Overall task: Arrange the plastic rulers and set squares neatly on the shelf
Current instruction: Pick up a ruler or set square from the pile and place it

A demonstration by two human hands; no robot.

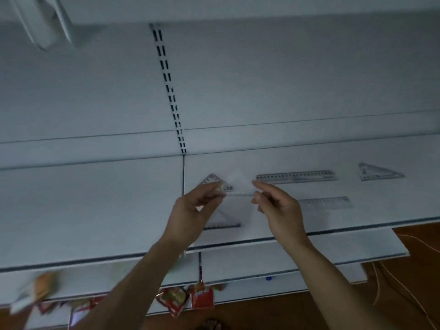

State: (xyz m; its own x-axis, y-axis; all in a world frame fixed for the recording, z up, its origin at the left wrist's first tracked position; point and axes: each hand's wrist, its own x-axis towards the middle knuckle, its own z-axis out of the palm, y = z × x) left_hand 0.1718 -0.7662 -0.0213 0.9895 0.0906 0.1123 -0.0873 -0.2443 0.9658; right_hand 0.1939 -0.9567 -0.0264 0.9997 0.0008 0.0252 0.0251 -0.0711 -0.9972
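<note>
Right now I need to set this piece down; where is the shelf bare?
Bare: the white shelf panel left of the centre seam, and the strip in front of the short clear plastic ruler. Crowded: right of the seam, where the rear clear set square, the front clear set square and the long clear ruler lie.

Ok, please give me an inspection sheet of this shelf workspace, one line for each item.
Surface: white metal shelf, two panels side by side.
Job's things: back clear plastic ruler, front clear plastic ruler, left clear set square, right clear set square, front clear set square partly hidden; all on the right panel.
Clutter: red snack packets hanging below the shelf.
Hands: left hand and right hand each pinch one end of a clear plastic piece; its type is unclear.
Cables: thin pale cord on the floor.
Surroundings: slotted white upright, brown floor.
</note>
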